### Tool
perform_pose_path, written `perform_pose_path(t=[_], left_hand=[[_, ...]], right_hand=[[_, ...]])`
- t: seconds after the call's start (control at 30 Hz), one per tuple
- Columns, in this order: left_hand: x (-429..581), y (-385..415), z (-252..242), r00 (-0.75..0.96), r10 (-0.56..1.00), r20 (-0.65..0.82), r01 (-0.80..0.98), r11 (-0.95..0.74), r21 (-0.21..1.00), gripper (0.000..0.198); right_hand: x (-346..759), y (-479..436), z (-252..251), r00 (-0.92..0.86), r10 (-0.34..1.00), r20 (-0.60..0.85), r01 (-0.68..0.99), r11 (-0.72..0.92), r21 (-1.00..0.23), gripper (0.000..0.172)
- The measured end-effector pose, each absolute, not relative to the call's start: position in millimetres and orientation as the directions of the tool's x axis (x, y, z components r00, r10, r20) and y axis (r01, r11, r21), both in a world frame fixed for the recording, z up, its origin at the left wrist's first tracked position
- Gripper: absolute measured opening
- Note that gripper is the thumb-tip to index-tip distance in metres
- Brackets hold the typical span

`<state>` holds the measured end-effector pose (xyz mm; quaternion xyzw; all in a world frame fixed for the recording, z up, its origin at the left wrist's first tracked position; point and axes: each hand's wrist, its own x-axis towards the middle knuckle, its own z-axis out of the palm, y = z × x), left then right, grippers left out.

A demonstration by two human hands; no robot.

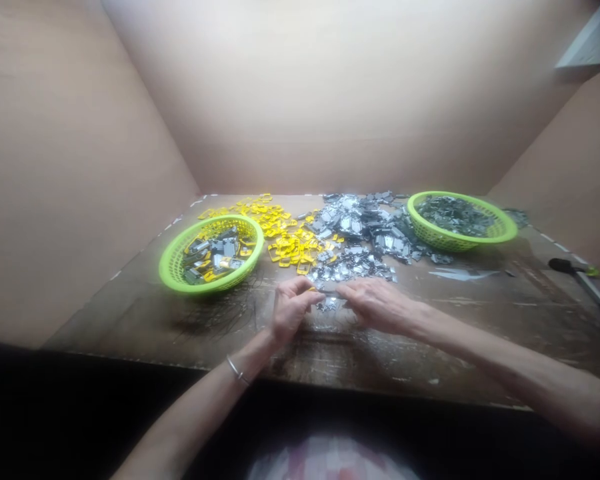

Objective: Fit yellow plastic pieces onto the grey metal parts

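Observation:
My left hand (291,310) and my right hand (377,305) meet above the wooden table, their fingertips on a small dark part with a yellow edge (325,292). Just below them lies a little heap of silver metal pieces (330,304). Beyond my hands spread a pile of yellow plastic frames (285,233) and a larger pile of grey-silver metal pieces (360,227). A green plastic basket (173,263) on the left holds grey parts and yellow frames. Another green basket (460,241) on the right is full of dark grey pieces.
Brown cardboard walls (105,147) surround the scarred wooden table (340,353) on three sides. A black-handled tool (573,273) lies at the right edge, near a flat silver strip (463,274). A bracelet circles my left wrist.

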<state>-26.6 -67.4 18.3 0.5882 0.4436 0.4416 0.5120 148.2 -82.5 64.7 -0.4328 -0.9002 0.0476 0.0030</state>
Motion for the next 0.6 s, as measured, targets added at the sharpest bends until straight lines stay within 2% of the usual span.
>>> perform_pose_path(t=[0.23, 0.33, 0.43, 0.53, 0.6], left_hand=[[-27, -63, 26, 0.26, 0.963, 0.067, 0.06, -0.085, 0.995, 0.017], [-27, -60, 31, 0.265, 0.963, 0.039, 0.002, -0.041, 0.999, 0.026], [-30, -57, 35, 0.239, 0.971, 0.02, -0.094, 0.003, 0.996, 0.041], [-42, -52, 43, 0.21, 0.977, 0.032, -0.119, -0.007, 0.993, 0.04], [-59, -44, 54, 0.155, 0.984, 0.088, -0.089, -0.075, 0.993, 0.039]], right_hand=[[147, -81, 64, -0.59, 0.807, -0.005, 0.806, 0.589, -0.058, 0.029], [150, -81, 66, -0.538, 0.841, 0.056, 0.838, 0.541, -0.072, 0.024], [157, -81, 66, -0.492, 0.862, 0.127, 0.848, 0.507, -0.153, 0.025], [171, -81, 62, -0.426, 0.891, 0.158, 0.854, 0.453, -0.254, 0.027], [184, -81, 57, -0.363, 0.919, 0.152, 0.87, 0.393, -0.298, 0.03]])
